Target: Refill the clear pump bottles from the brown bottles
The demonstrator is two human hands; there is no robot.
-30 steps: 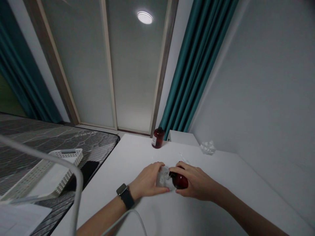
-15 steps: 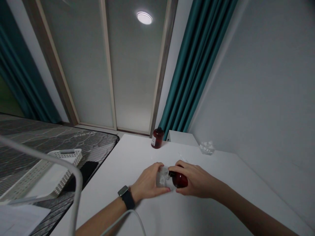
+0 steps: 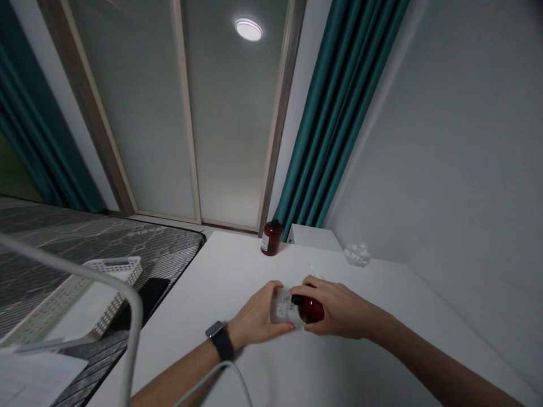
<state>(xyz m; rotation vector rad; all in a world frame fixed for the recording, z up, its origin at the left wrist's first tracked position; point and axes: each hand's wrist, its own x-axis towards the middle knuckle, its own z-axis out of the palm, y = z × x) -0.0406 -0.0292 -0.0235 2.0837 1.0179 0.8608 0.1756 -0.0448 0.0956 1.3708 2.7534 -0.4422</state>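
My right hand (image 3: pixel 341 311) is wrapped round a dark red-brown bottle (image 3: pixel 311 310). The bottle is tilted, its black neck pointing left at a clear container (image 3: pixel 283 308). Fingers and thumb of my left hand (image 3: pixel 259 316) curve round that container, which looks like a see-through cup with something clear inside. Whether any liquid is flowing I cannot tell. Both hands are low over the white table (image 3: pixel 220 271). A second red-brown bottle (image 3: pixel 271 238) with a white label and dark top stands upright near the table's far edge.
Crumpled clear plastic (image 3: pixel 357 254) lies at the far right of the table by the wall. To the left are a white perforated basket (image 3: pixel 102 305), a black flat object (image 3: pixel 153 297) and paper (image 3: pixel 38 376). A pale curved tube (image 3: pixel 134 316) crosses the left foreground.
Almost nothing differs. Both hands keep their hold, the bottle still tilted to the left at the clear container.
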